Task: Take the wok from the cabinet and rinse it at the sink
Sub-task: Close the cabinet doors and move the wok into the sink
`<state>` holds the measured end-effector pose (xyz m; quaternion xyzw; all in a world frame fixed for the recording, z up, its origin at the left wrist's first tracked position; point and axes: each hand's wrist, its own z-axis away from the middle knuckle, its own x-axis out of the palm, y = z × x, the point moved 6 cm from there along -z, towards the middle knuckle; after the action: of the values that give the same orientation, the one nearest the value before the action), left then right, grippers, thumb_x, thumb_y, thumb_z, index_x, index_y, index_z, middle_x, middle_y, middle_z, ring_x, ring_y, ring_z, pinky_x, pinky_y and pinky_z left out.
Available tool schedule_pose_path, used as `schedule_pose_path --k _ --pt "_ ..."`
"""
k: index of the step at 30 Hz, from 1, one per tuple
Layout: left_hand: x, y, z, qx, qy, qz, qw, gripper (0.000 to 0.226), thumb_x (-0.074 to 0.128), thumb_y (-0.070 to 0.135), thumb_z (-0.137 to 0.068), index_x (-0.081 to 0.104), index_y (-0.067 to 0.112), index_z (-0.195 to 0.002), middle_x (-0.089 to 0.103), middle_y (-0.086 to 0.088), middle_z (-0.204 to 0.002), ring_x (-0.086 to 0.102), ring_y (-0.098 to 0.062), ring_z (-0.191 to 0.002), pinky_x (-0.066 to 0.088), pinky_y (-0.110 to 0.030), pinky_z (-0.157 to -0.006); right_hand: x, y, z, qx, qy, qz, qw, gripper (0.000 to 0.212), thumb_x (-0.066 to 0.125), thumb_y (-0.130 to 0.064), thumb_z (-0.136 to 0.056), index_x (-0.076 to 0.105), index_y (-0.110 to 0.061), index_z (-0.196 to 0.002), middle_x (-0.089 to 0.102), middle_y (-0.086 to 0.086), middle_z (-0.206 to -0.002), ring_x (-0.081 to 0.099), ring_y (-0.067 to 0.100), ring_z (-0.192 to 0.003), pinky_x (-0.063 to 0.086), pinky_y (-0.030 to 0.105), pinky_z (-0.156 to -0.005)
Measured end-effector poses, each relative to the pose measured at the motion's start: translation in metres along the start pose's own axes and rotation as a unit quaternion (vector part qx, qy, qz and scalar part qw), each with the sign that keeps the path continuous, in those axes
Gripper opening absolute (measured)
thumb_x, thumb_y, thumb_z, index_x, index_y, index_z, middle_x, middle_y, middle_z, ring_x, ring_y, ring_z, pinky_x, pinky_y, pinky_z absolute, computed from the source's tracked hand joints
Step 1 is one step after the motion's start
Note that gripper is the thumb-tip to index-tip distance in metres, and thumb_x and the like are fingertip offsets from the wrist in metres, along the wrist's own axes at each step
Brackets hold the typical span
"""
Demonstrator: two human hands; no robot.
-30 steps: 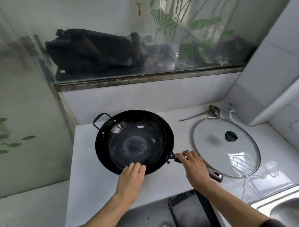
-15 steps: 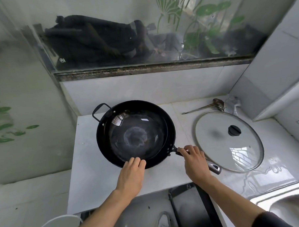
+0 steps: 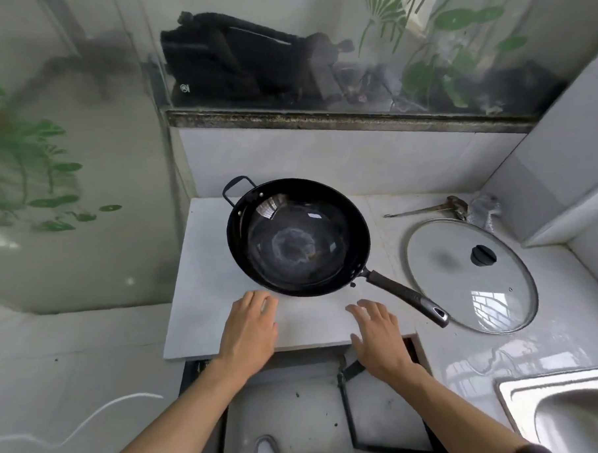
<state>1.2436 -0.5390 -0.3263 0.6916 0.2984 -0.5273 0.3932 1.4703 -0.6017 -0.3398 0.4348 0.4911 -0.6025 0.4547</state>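
A black wok (image 3: 298, 238) sits upright on the white counter (image 3: 204, 292), its long dark handle (image 3: 407, 295) pointing to the lower right and a small loop handle at the upper left. My left hand (image 3: 249, 331) hovers flat near the counter's front edge, just short of the wok's rim, holding nothing. My right hand (image 3: 377, 336) is spread out below the long handle, apart from it and empty. The steel sink (image 3: 524, 387) shows at the lower right corner.
A glass lid (image 3: 464, 287) with a black knob lies right of the wok, under the handle's end. A metal utensil (image 3: 423, 209) lies behind it near the wall. A dark bag (image 3: 229, 65) sits on the ledge behind glass. An open cabinet gap lies below the counter edge.
My right hand let go of the wok's long handle and my left hand came off the rim; both drew back toward the counter's front edge. The wok stays on the counter.
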Motion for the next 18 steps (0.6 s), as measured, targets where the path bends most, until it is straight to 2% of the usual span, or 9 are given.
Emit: schedule_pose_path --k 5,7,11,18 --pt "-0.001 -0.015 0.044 -0.079 -0.023 -0.028 0.996 0.042 0.082 0.018 -0.065 0.065 0.012 -0.103 0.062 -0.005 -0.11 0.06 -0.026 -0.096 0.054 -0.037 -0.075 0.026 -0.025 0.005 -0.076 -0.07 0.008 0.995 0.054 0.055 -0.028 -0.091 0.037 -0.025 -0.143 0.03 0.009 -0.152 0.026 0.028 -0.138 0.026 0.042 -0.112" --pt "0.003 -0.019 0.066 -0.116 -0.04 -0.03 0.992 0.04 0.081 0.018 -0.066 0.065 0.013 -0.103 0.062 -0.005 -0.11 0.06 -0.026 -0.095 0.054 -0.038 -0.074 0.037 -0.035 0.006 -0.108 -0.089 0.012 0.99 0.056 0.055 -0.031 -0.092 0.035 -0.026 -0.144 0.028 0.009 -0.153 0.024 0.028 -0.14 0.025 0.043 -0.114" --pt "0.015 -0.024 0.12 -0.208 -0.098 -0.02 0.973 0.038 0.07 0.023 -0.079 0.061 0.012 -0.114 0.057 -0.006 -0.116 0.055 -0.028 -0.105 0.051 -0.04 -0.082 0.056 -0.055 0.013 -0.167 -0.124 0.03 0.978 0.061 0.058 -0.033 -0.091 0.031 -0.026 -0.145 0.023 0.011 -0.155 0.02 0.032 -0.14 0.022 0.046 -0.116" --pt "0.028 -0.046 0.192 -0.33 -0.156 0.031 0.931 0.045 0.057 0.031 -0.091 0.047 0.018 -0.133 0.047 -0.002 -0.134 0.045 -0.024 -0.121 0.047 -0.037 -0.093 0.076 -0.079 0.026 -0.175 -0.171 0.068 0.967 0.071 0.054 -0.036 -0.094 0.013 -0.03 -0.152 0.003 0.011 -0.16 0.003 0.035 -0.146 0.011 0.047 -0.12"
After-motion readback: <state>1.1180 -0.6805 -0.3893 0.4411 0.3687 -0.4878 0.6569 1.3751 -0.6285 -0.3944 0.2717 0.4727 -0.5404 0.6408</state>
